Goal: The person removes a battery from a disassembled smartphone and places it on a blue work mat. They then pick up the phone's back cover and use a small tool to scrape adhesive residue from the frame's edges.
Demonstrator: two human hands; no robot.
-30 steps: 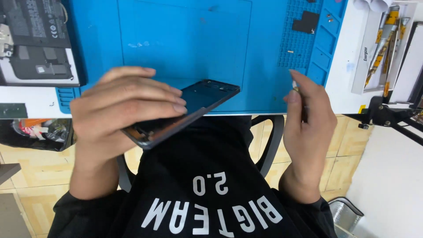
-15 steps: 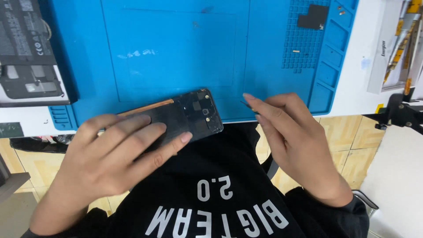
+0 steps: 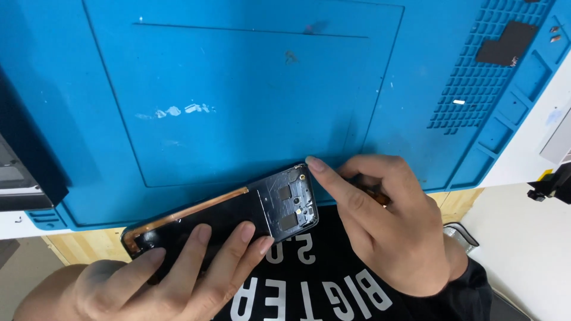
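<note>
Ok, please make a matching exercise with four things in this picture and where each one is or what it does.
Things:
1. left hand
2. right hand
3. phone
4. black plate

Places or states:
A. lies on the grid part of the blue mat, top right
B. fingers spread over the phone's lower end
C. index fingertip at the phone's upper corner
D. opened, at the mat's near edge

Pairs: 1-B, 2-C, 3-D, 4-A

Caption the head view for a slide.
Left hand steadies an opened phone on a blue mat while the right hand touches its top corner.
</note>
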